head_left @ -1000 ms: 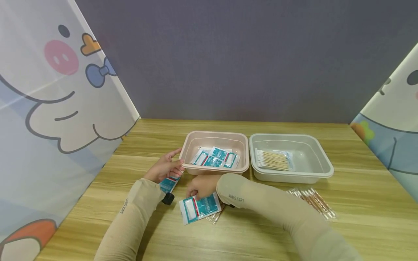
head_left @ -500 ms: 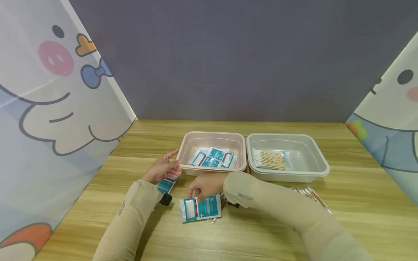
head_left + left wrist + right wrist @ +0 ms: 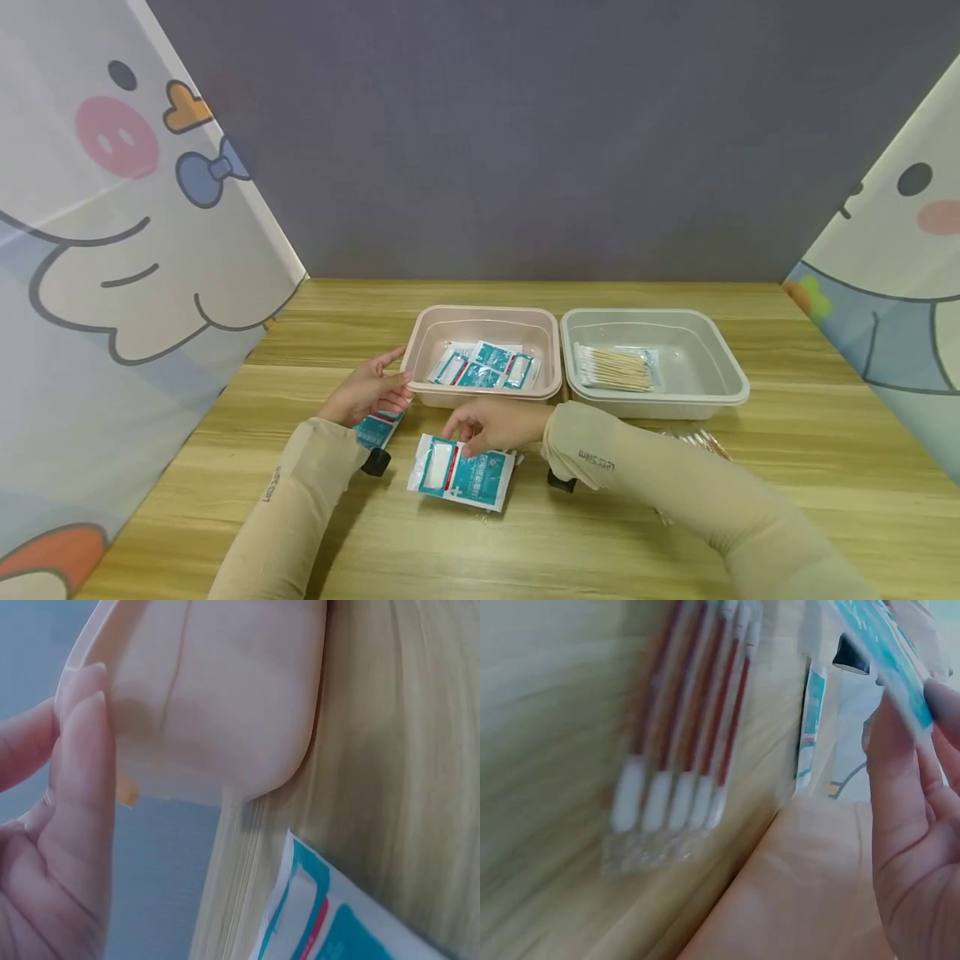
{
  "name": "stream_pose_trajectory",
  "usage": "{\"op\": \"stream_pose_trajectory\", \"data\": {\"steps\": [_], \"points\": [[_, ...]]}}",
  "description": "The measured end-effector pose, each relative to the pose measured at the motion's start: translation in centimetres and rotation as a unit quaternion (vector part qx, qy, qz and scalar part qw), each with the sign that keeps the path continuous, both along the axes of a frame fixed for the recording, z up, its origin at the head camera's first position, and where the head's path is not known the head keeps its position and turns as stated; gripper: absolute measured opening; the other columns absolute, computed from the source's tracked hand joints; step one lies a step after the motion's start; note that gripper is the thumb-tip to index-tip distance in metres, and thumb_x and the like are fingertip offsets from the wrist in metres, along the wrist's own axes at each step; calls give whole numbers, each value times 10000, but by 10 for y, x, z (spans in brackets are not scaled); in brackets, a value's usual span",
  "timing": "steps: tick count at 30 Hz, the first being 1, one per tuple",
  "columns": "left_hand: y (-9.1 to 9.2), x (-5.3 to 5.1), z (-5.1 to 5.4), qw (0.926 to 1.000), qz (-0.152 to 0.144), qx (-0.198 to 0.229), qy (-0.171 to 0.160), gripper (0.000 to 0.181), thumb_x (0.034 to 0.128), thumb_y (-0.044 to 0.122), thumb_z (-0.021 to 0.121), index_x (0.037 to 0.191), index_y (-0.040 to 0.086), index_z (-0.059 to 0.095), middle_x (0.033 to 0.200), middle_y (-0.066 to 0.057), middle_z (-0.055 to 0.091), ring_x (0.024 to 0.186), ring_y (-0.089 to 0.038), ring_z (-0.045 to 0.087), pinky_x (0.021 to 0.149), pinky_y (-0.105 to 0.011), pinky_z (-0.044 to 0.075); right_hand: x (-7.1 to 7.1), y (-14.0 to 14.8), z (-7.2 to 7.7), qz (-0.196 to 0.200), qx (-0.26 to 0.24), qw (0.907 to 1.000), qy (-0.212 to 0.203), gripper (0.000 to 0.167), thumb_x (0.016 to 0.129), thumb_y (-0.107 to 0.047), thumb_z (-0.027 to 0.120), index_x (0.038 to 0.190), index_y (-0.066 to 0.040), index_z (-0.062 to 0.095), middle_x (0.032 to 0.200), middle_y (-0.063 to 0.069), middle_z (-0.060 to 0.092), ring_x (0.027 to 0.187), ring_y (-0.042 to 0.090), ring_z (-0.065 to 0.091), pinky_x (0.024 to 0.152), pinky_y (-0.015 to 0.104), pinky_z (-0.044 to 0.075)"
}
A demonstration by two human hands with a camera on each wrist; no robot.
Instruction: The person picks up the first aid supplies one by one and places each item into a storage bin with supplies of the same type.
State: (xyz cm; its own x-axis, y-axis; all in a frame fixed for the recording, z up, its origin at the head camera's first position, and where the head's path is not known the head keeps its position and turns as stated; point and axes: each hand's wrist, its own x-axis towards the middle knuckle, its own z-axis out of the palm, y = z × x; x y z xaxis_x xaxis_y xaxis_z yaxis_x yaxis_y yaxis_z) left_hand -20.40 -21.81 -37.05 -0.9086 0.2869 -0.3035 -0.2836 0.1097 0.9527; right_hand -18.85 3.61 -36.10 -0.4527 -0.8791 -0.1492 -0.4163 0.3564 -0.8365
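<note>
My left hand point(image 3: 366, 393) holds the left rim of a pink plastic basin point(image 3: 487, 327), with fingers and thumb at its edge in the left wrist view. Several teal-and-white sachets point(image 3: 480, 375) lie inside it. My right hand point(image 3: 495, 423) pinches another teal-and-white sachet point(image 3: 468, 477) by its upper edge, tilted above the table in front of the basin. Below that hand, a clear pack of brown swabs point(image 3: 686, 742) lies on the table in the right wrist view. One more sachet point(image 3: 377, 429) rests on the table beneath my left hand, partly hidden.
A pale grey plastic basin point(image 3: 697, 367) stands right beside the pink one, holding a pack of wooden-stick cotton swabs point(image 3: 617, 370). Another clear pack of swabs point(image 3: 701, 442) lies in front of it, partly behind my right sleeve. A dark panel point(image 3: 525, 142) closes off the back.
My right hand has lifted the sachet off the table and shifted slightly right, tilting it. My left hand has stayed at the pink basin's rim. The head view has shifted a little.
</note>
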Motion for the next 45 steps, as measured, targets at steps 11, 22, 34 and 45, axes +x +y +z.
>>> {"op": "stream_pose_trajectory", "data": {"steps": [11,22,34,45], "points": [[-4,0,-3,9994,-147,326,35,657,1017,49,445,1543,70,52,690,-26,663,575,-91,648,572,-221,560,-5,19,2,-944,-439,9945,-64,253,862,16,668,1114,11,648,814,-27,606,783,64,547,780,217,487],[-8,0,-8,9967,-375,721,83,669,1024,72,435,1543,80,12,723,-12,680,607,-82,657,598,-218,561,-11,9,26,-1565,-925,9801,-799,273,883,15,647,1151,48,608,864,50,636,774,90,566,671,199,475],[-7,-1,-10,9959,-301,847,55,637,1022,6,391,1543,75,31,704,-37,675,585,-89,657,582,-221,562,-29,10,44,-2198,-1099,9642,-992,339,893,31,624,1224,64,562,871,67,626,687,89,568,541,174,442],[-8,0,-10,9970,-247,728,63,660,1023,59,432,1542,72,25,726,-35,685,590,-89,657,594,-228,565,-56,18,53,-2469,-1099,9583,-925,363,931,-17,600,1289,4,545,953,62,616,692,117,533,539,223,410]]}}
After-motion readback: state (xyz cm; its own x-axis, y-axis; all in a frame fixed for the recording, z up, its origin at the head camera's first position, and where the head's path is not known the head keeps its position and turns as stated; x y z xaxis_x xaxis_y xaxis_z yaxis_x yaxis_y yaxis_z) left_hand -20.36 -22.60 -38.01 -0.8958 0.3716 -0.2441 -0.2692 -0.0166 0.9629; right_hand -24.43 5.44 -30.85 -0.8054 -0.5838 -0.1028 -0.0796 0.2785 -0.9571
